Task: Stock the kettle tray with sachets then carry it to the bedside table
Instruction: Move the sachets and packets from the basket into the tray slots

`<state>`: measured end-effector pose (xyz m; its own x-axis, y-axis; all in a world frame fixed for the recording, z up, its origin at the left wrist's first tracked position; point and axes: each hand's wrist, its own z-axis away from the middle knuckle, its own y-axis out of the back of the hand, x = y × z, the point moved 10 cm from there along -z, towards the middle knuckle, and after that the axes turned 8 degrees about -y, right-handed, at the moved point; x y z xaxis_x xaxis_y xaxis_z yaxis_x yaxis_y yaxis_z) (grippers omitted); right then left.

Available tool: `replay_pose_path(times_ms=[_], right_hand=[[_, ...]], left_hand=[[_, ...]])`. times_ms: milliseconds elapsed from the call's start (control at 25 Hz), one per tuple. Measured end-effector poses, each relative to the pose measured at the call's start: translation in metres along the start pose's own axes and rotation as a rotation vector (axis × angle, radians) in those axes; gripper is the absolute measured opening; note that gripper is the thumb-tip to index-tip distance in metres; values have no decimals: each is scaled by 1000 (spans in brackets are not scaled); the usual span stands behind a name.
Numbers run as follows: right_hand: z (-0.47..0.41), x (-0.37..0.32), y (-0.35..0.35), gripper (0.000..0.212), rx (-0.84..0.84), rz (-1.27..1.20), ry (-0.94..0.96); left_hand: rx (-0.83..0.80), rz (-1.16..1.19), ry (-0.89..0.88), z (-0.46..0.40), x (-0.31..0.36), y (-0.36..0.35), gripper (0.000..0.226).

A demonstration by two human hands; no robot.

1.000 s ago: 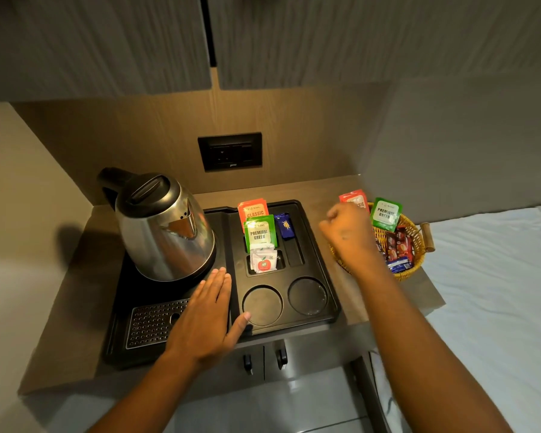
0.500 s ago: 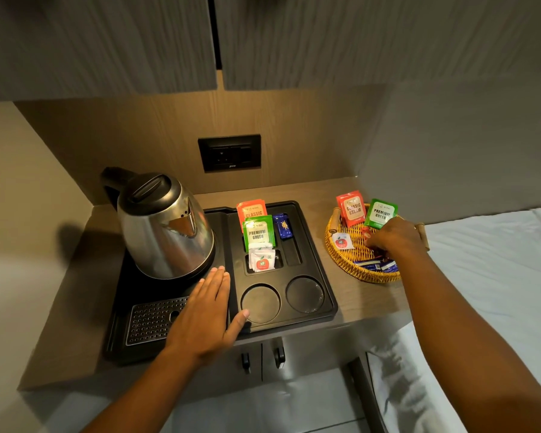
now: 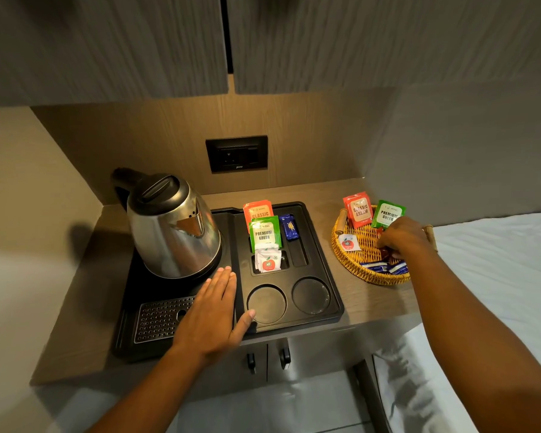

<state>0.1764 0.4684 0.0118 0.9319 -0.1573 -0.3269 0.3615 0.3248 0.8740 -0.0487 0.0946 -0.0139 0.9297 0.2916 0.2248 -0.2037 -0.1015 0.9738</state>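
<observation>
A black kettle tray sits on the wooden counter with a steel kettle on its left half. Its slots hold an orange sachet, a green sachet, a blue sachet and white sachets. My left hand lies flat and open on the tray's middle. My right hand reaches into the wicker basket, fingers curled down on dark sachets; what it grips is hidden. The basket also holds an orange sachet, a green sachet, a white sachet and blue sachets.
A black wall socket sits behind the tray. Cabinets hang overhead. A bed with a white sheet lies to the right of the counter. Two cupboard handles show below the counter edge.
My right hand moved from above the counter beside the tray rightward into the basket and lowered onto the sachets there. My left hand stayed flat on the tray.
</observation>
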Motion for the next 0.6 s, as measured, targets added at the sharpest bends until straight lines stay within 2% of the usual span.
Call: replay_pose_path(times_ms=[160, 320, 400, 520, 600], right_hand=[[7, 1, 8, 34, 30, 31, -11], [31, -23, 36, 29, 166, -142, 99], [62, -57, 14, 28, 81, -196, 229], [109, -109, -62, 22, -149, -197, 358], [120, -126, -93, 30, -149, -136, 347]], left_hand=[[5, -8, -5, -1, 1, 1, 87], [-4, -10, 0, -1, 0, -2, 88], [5, -12, -1, -1, 0, -2, 88], [0, -15, -3, 0, 0, -1, 88], [-5, -20, 1, 0, 0, -1, 88]])
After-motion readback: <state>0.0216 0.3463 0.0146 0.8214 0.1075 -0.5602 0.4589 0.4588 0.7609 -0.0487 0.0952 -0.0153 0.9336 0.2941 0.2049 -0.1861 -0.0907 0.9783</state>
